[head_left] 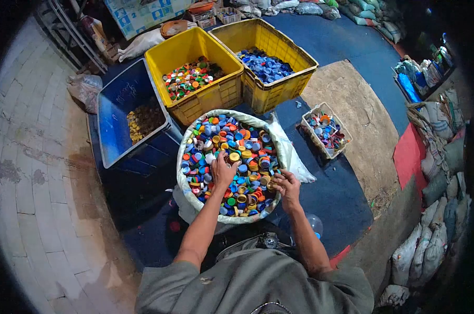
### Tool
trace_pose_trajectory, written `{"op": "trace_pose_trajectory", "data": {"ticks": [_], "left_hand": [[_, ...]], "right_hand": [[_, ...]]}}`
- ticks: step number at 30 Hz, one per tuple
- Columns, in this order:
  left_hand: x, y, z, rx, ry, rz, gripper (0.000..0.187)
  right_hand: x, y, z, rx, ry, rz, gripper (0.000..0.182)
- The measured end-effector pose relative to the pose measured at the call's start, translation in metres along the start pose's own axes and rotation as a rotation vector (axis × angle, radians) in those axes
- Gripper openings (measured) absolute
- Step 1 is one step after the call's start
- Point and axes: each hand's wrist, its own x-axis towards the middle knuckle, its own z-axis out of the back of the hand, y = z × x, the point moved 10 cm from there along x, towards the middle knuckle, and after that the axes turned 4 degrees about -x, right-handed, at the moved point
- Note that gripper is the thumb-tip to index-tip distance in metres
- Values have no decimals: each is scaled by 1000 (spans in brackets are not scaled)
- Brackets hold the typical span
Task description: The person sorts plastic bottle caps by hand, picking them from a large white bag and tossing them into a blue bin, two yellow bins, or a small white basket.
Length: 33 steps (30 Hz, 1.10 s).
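Observation:
A round sack-lined tub (pixel 183 196) full of mixed coloured bottle caps (pixel 242 180) stands right in front of me. My left hand (pixel 224 171) is over the middle of the heap, its thumb and fingers closed around a yellow bottle cap (pixel 234 156). At the tub's right rim, my right hand (pixel 287 188) has its fingers curled, with a gold bottle cap (pixel 270 186) at the fingertips. Part of that grip is hidden by the fingers.
Behind the tub, one yellow crate (pixel 195 112) holds mixed caps and another yellow crate (pixel 284 97) holds blue ones. A blue bin (pixel 111 133) with yellow and brown caps stands left. A small white basket (pixel 313 138) sits right. Filled sacks (pixel 420 246) line the right side.

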Motion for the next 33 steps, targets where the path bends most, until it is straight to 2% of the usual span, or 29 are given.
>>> {"op": "trace_pose_trajectory", "data": {"ticks": [5,13,16,17,20,21,22,24,25,28,31,33], "left_hand": [[6,-8,-1,66,-40,-124,68],[9,-1,-2,-77,-48,-85,62],[-4,13,7,-495,-64,103,61],[-16,8,17,-516,-92,150,46],[-37,36,-4,-1189,92,431,29],[-46,32,0,-1347,90,442,21],[-51,26,5,-1470,115,432,24],[-69,18,20,-1569,73,505,25],[-74,15,27,-1630,98,475,25],[-94,22,42,-1650,14,536,27],[-105,25,49,-1756,32,475,29],[-111,29,51,-1809,-1,504,31]], "right_hand": [[-9,-6,-3,-19,16,2,40],[-7,-9,-6,-81,17,-13,41],[5,-8,-7,-247,15,56,39],[10,-7,-9,-317,17,89,38],[18,18,-35,-683,-18,337,35],[19,26,-47,-821,-28,424,36],[22,35,-61,-956,-39,517,37],[27,51,-89,-1221,-64,711,39],[35,49,-100,-1224,-28,739,43],[52,44,-127,-1417,56,724,45],[72,26,-138,-1553,152,709,52],[81,19,-145,-1682,166,682,57]]}}
